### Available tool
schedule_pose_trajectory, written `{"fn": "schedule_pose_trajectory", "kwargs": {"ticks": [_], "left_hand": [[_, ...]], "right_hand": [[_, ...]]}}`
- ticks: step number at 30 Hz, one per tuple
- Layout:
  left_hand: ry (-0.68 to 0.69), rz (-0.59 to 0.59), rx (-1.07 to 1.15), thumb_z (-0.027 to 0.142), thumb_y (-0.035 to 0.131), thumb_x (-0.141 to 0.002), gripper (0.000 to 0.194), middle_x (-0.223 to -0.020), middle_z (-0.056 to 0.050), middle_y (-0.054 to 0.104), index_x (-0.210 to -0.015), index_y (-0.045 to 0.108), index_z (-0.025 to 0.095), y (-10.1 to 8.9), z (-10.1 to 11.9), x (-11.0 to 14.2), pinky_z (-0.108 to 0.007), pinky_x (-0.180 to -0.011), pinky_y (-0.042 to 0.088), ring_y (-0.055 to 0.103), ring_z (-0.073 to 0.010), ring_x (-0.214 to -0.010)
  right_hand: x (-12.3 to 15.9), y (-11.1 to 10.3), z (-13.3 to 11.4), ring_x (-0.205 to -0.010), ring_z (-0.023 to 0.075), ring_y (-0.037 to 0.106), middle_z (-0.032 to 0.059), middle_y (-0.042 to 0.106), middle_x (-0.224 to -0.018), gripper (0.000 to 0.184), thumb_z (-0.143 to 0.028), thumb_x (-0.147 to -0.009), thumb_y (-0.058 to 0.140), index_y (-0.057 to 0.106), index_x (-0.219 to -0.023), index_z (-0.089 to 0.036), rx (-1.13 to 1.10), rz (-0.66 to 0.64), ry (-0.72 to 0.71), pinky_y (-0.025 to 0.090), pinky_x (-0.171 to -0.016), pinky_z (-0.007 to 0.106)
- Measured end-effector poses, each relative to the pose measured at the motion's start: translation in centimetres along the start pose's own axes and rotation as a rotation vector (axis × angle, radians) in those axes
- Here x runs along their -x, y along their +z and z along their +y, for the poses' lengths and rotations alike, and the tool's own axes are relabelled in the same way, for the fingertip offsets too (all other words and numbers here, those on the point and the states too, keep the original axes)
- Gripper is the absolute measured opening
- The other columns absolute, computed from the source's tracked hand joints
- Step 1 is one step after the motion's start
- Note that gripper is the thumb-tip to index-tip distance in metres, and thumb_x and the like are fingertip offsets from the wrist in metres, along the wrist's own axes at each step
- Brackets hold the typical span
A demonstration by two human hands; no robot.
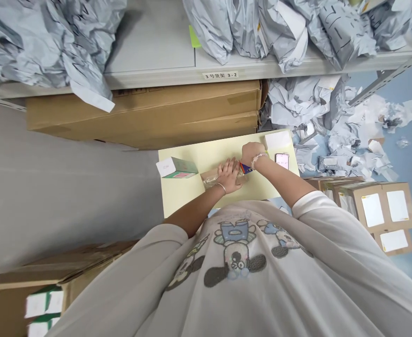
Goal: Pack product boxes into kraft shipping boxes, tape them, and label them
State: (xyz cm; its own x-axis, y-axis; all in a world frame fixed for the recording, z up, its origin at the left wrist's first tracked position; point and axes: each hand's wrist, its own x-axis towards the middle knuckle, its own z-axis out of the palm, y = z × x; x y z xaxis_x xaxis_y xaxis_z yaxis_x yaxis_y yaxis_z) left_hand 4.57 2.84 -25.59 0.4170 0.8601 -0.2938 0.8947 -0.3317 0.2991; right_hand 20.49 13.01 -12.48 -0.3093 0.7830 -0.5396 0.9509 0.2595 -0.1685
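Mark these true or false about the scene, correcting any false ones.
1. The left hand rests on a clear-wrapped brown package. True.
2. A phone lies on the pale yellow table beside the right hand. True.
3. The right wrist wears a metal bangle. False: it wears a beaded bracelet; the bangle is on the left wrist.
4. The shelf label includes 3-2. True.
5. The shelf holds glass jars. False: it holds crumpled grey-blue plastic mailers.
6. Both hands wear gloves. False: both are bare.
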Motion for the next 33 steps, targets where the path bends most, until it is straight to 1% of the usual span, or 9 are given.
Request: {"fn": "schedule_pose_trajectory", "kwargs": {"ticks": [3,7,11,16,18,20,24,29,33], "left_hand": [[-0.009,0.006,-0.005,0.056,0.074,-0.074,0.111,-0.173,-0.023,0.014,-0.165,0.024,0.015,0.2,0.0,-0.1,-0.065,-0.124,0.003,0.009,-0.0457,-0.159],[-0.006,0.015,-0.015,0.059,0.072,-0.076,0.112,-0.173,-0.023,0.014,-0.165,0.022,0.013,0.1,0.2,-0.1,-0.063,-0.124,0.003,0.009,-0.0461,-0.159],[0.001,0.014,-0.021,0.063,0.070,-0.077,0.113,-0.173,-0.023,0.013,-0.166,0.021,0.012,0.0,0.2,-0.1,-0.062,-0.125,0.003,0.009,-0.0455,-0.159],[0.023,0.026,-0.030,0.066,0.067,-0.078,0.114,-0.172,-0.023,0.017,-0.166,0.020,0.011,0.0,0.0,-0.3,-0.059,-0.126,0.006,0.013,-0.0449,-0.158],[0.036,0.030,-0.048,0.067,0.066,-0.079,0.114,-0.171,-0.023,0.020,-0.166,0.019,0.010,-0.1,-0.1,-0.4,-0.058,-0.126,0.007,0.017,-0.0440,-0.157],[0.045,0.037,-0.064,0.066,0.066,-0.079,0.114,-0.171,-0.023,0.022,-0.166,0.019,0.010,-0.2,-0.1,-0.3,-0.057,-0.126,0.008,0.019,-0.0434,-0.156],[0.098,0.020,-0.066,0.063,0.068,-0.076,0.113,-0.169,-0.023,0.024,-0.165,0.022,0.010,-0.6,-0.2,0.1,-0.058,-0.126,0.010,0.023,-0.0451,-0.154],[0.312,-0.057,-0.108,0.053,0.073,-0.073,0.111,-0.168,-0.020,0.028,-0.165,0.025,0.013,-0.6,-0.5,1.1,-0.055,-0.128,0.005,0.025,-0.0424,-0.154],[0.363,-0.076,-0.129,0.051,0.072,-0.074,0.110,-0.167,-0.021,0.029,-0.165,0.024,0.013,-0.4,-0.8,1.4,-0.055,-0.128,0.003,0.025,-0.0423,-0.153]], "right_hand": [[0.0,0.4,0.7,-0.107,0.0359,0.071,0.0237,0.075,-0.115,0.039,-0.033,-0.087,0.067,0.077,-0.118,-0.011,-0.021,0.000,0.029,0.056,-0.084,0.038],[1.1,1.3,1.6,-0.106,0.0347,0.071,0.0235,0.074,-0.115,0.045,-0.041,-0.088,0.067,0.075,-0.119,-0.010,-0.056,0.018,0.070,0.054,-0.084,0.036],[1.9,1.8,1.4,-0.104,0.0329,0.069,0.0203,0.075,-0.118,0.046,-0.044,-0.093,0.062,0.075,-0.120,-0.009,-0.043,0.052,0.096,0.052,-0.082,0.034],[0.4,1.2,1.6,-0.100,0.0302,0.069,0.0194,0.075,-0.114,0.040,-0.038,-0.089,0.069,0.076,-0.115,-0.008,0.016,0.037,-0.019,0.052,-0.084,0.034],[0.0,1.2,2.3,-0.102,0.0286,0.068,0.0190,0.075,-0.112,0.043,-0.040,-0.090,0.070,0.074,-0.114,-0.004,0.031,0.039,-0.054,0.051,-0.086,0.033],[0.4,1.9,3.4,-0.104,0.0278,0.067,0.0194,0.073,-0.113,0.053,-0.048,-0.092,0.068,0.072,-0.116,-0.001,0.018,0.070,-0.021,0.050,-0.087,0.031],[3.0,5.5,6.8,-0.100,0.0278,0.068,0.0201,0.075,-0.110,0.066,-0.069,-0.092,0.055,0.077,-0.109,-0.009,-0.087,0.096,0.072,0.049,-0.079,0.029],[6.8,11.6,10.5,-0.085,0.0224,0.068,0.0144,0.076,-0.091,0.063,-0.067,-0.096,0.044,0.078,-0.088,-0.015,-0.179,0.130,0.049,0.044,-0.071,0.028],[8.6,14.5,12.4,-0.064,0.0166,0.057,0.0064,0.066,-0.063,0.067,-0.076,-0.091,0.044,0.067,-0.067,-0.017,-0.425,0.172,0.019,0.039,-0.061,0.027]]}}
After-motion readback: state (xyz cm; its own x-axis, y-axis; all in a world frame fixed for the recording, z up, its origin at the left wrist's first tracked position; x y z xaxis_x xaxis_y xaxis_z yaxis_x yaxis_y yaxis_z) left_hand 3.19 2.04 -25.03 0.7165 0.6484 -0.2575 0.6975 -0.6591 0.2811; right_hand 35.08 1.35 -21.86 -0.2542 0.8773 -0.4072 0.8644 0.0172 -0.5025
